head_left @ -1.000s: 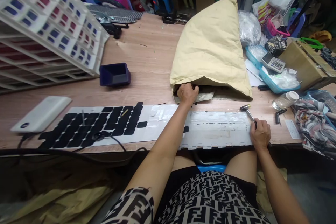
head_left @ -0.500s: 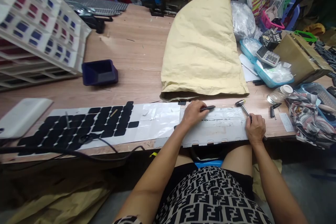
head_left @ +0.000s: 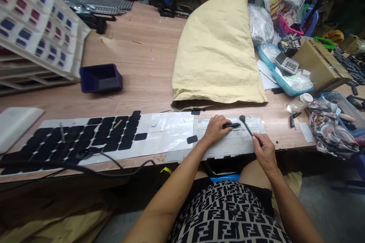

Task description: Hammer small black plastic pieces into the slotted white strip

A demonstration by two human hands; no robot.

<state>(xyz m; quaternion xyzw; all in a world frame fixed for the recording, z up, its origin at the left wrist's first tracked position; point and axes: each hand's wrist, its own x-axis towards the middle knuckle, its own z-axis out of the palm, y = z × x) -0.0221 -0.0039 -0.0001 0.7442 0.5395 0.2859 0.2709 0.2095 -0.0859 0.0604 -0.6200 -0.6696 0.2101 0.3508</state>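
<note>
My left hand (head_left: 216, 128) is closed on a thin black strip (head_left: 231, 125) and holds it flat on a white plate (head_left: 228, 142) at the table's near edge. My right hand (head_left: 264, 149) grips a small hammer (head_left: 246, 126) by its handle, with the head hovering just right of the strip's end. A loose black key cap (head_left: 192, 139) lies on the plate left of my left hand. Further left, a white sheet (head_left: 168, 134) carries several black key caps (head_left: 94, 138) laid out in rows.
A large tan paper sack (head_left: 218, 51) lies behind the plate. A dark blue bin (head_left: 100, 78) and white sorting shelves (head_left: 37, 36) stand at the left. Blue baskets (head_left: 288, 79), a calculator (head_left: 286, 63), a cardboard box (head_left: 319, 64) and a jar (head_left: 300, 102) crowd the right. A black cable (head_left: 114, 167) runs along the table's edge.
My left hand came out of the sack's mouth with a black strip and set it on the plate. My right hand swung the hammer left, toward the strip.
</note>
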